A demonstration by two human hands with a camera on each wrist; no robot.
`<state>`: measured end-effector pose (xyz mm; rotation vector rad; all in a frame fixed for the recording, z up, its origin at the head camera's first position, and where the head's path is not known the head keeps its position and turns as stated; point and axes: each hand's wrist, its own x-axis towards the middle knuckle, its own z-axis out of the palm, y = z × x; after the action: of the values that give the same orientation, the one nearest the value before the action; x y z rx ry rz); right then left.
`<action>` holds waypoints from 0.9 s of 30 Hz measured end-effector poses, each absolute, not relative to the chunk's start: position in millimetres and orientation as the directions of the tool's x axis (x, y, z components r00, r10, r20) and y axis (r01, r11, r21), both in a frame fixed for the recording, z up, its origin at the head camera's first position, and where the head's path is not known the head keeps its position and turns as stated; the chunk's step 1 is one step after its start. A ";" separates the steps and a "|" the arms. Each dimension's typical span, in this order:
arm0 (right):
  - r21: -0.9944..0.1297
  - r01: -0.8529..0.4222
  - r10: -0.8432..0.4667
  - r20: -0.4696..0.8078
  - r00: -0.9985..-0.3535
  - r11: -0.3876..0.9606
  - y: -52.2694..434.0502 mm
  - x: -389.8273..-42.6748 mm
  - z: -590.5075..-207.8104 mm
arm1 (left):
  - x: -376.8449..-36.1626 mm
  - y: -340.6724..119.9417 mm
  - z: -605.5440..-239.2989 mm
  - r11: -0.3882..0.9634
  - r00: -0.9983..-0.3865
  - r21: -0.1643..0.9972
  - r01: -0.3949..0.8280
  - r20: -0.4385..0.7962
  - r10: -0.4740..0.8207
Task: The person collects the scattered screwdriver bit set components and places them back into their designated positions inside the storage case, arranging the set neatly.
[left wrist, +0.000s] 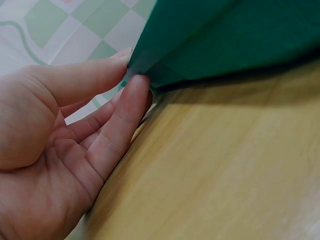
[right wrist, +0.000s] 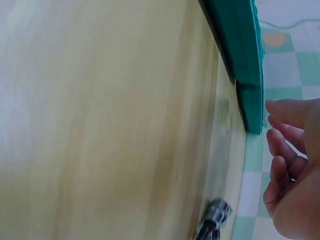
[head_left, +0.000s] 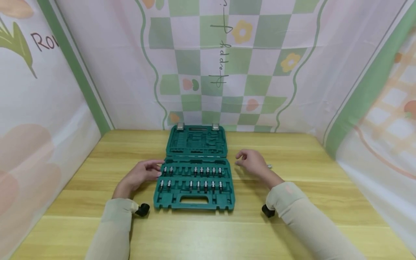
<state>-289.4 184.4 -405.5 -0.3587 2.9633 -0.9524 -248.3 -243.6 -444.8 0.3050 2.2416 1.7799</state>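
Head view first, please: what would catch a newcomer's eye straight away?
The open green tool case in the middle of the wooden table, with two rows of metal bits in its near half. The left hand touches its left edge; the right hand hovers just right of it, beside a small metal piece.

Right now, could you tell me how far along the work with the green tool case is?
The green tool case already lies open on the table, and most slots in its tray hold bits; a few look empty. In hand: the left hand touches the case's left edge, while the right hand is beside it, holding nothing. A loose metal piece still lies on the table beside the right hand.
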 end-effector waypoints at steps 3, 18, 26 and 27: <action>-0.565 -0.207 -0.225 0.039 -0.974 0.799 192.8 -292.9 -404.7 | -248.6 -243.6 -444.6 0.227 -0.944 0.974 0.007 -0.068 0.323; -0.544 -0.203 -0.267 -0.041 -0.963 0.814 224.4 -302.5 -400.0 | -248.6 -241.9 -443.5 0.187 -0.939 0.982 -0.004 -0.067 0.336; -0.517 -0.194 -0.263 -0.063 -0.963 0.834 236.0 -302.9 -398.0 | -246.9 -242.4 -442.9 0.194 -0.940 0.981 -0.013 -0.078 0.331; -0.509 -0.203 -0.270 -0.062 -0.961 0.837 237.4 -302.9 -397.8 | -246.8 -242.3 -442.6 0.195 -0.941 0.981 -0.016 -0.081 0.329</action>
<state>-302.9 237.4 -397.8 -0.3731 2.8838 -0.7776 -246.8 -242.3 -442.6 0.2974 2.2004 1.8108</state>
